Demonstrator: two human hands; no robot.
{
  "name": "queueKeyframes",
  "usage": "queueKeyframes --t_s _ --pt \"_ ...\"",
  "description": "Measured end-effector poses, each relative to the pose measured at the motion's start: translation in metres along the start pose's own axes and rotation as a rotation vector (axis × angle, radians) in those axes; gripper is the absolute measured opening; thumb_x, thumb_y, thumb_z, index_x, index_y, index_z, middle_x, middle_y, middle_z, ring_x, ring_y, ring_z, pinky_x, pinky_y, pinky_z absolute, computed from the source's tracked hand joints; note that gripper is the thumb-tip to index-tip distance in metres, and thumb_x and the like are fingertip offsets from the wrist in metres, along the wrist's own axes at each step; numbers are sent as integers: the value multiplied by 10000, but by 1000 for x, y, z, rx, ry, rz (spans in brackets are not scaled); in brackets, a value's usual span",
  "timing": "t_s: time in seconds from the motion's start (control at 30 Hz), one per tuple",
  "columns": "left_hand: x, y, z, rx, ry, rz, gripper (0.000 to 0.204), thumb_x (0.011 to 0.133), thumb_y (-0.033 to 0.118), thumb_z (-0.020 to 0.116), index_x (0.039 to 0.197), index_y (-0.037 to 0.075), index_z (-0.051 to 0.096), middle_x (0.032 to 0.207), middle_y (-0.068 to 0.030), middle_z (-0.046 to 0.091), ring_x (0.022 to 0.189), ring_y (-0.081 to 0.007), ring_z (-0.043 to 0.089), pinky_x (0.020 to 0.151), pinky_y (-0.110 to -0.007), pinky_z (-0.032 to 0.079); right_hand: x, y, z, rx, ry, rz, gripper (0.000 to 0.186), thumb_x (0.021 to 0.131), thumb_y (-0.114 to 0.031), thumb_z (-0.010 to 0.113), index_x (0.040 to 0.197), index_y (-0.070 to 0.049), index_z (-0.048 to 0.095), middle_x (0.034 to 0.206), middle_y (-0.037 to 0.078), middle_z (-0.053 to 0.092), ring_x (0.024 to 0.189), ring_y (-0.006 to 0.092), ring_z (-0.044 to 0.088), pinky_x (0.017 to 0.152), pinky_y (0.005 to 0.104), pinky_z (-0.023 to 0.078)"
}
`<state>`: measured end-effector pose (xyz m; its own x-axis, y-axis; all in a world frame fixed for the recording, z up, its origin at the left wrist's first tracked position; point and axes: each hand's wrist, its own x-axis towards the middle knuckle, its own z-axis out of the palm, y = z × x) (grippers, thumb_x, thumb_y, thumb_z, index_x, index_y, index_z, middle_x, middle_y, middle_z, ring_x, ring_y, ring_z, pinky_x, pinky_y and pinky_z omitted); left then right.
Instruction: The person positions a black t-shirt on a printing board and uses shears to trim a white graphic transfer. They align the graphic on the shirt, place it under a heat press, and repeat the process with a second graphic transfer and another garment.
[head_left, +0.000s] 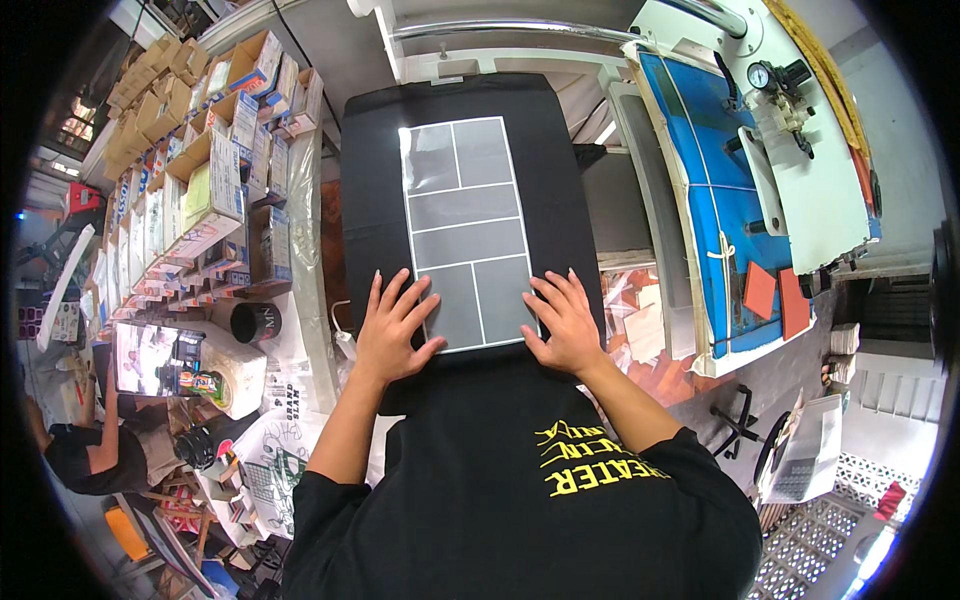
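A grey film sheet with a white line pattern, like a court layout, lies on black fabric stretched over a long flat board. Light glints off its far left corner. Flat on the fabric, my left hand has its fingers spread, with the fingertips and thumb at the sheet's near left edge. Across from it, my right hand rests the same way, fingers apart, touching the near right edge. Neither hand grips anything.
Open cardboard boxes crowd a shelf at the left, with a dark cup nearby. At the right stands a press with a blue panel, two orange-red pieces and a pressure gauge. Another person sits at far left.
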<state>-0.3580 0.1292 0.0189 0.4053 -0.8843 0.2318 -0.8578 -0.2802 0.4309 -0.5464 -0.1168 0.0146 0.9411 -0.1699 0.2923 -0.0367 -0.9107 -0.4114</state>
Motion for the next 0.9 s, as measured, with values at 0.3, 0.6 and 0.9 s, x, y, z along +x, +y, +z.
queueKeyframes --t_s 0.3,0.6,0.9 --pt "32 -9 -11 -23 19 -56 369 723 290 772 1015 90 669 1156 -69 620 1177 -314 507 1128 -540 256 40 21 -4 7 115 -25 202 751 -212 729 849 -59 640 1064 117 618 1068 330 557 991 487 390" --pt "92 -200 -4 -1093 206 -1277 745 934 686 441 1212 12 599 1204 -153 628 1048 -293 599 876 -402 484 108 215 42 1608 10 1171 749 970 -595 464 1339 55 513 1323 203 581 1199 315 565 1044 440 424" --pt "93 -269 38 -2172 515 -490 1024 856 774 466 1453 -51 372 1485 -199 428 1322 -366 444 1128 -446 322 137 318 61 1559 812 729 577 944 -432 551 1303 20 549 1313 175 587 1231 303 533 1101 421 362"
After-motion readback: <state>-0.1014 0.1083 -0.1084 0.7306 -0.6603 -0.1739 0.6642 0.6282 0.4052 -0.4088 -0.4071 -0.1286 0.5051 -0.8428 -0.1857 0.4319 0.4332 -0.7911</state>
